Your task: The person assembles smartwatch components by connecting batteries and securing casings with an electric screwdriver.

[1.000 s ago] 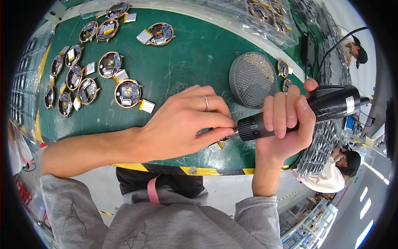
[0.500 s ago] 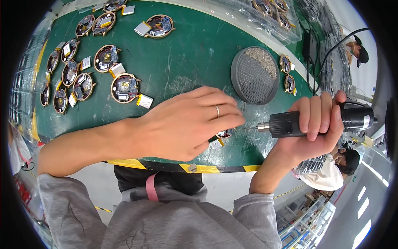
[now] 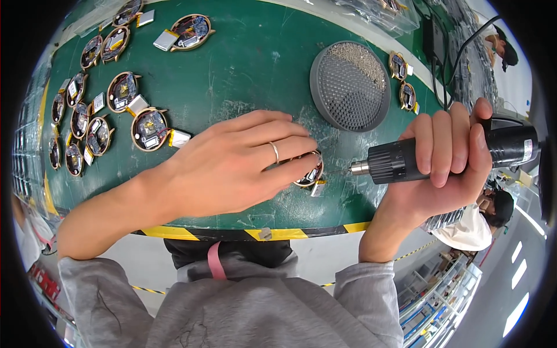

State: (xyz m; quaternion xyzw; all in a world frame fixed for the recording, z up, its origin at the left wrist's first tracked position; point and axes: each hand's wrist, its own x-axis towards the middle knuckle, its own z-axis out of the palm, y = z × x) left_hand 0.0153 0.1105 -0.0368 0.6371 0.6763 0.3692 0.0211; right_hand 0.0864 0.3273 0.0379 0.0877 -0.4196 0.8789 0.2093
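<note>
A black electric screwdriver [image 3: 400, 160] lies nearly level in my right hand [image 3: 449, 165], whose fingers wrap round its body. Its thin bit points left, close to the near right side of a round, gold-rimmed watch case [image 3: 314, 174]. Over that case lies my left hand [image 3: 238, 159], wearing a ring. Its fingers curve round the case against the table, and they hide the case's left part and my thumb. A small silver battery [image 3: 318, 188] with yellow tape sticks out on the near side of the case. Circuit parts show inside the rim.
A round grey dish [image 3: 351, 110] of tiny screws stands beyond the screwdriver on the green table [image 3: 249, 64]. Several open watch cases [image 3: 149, 129] with batteries lie at the left, and two more [image 3: 407, 95] lie right of the dish. Striped tape [image 3: 278, 234] marks the near edge.
My left fingers have drawn back left from the screwdriver's tip, so more of the watch case shows. The screwdriver stays in my right hand. The whole view has shifted slightly.
</note>
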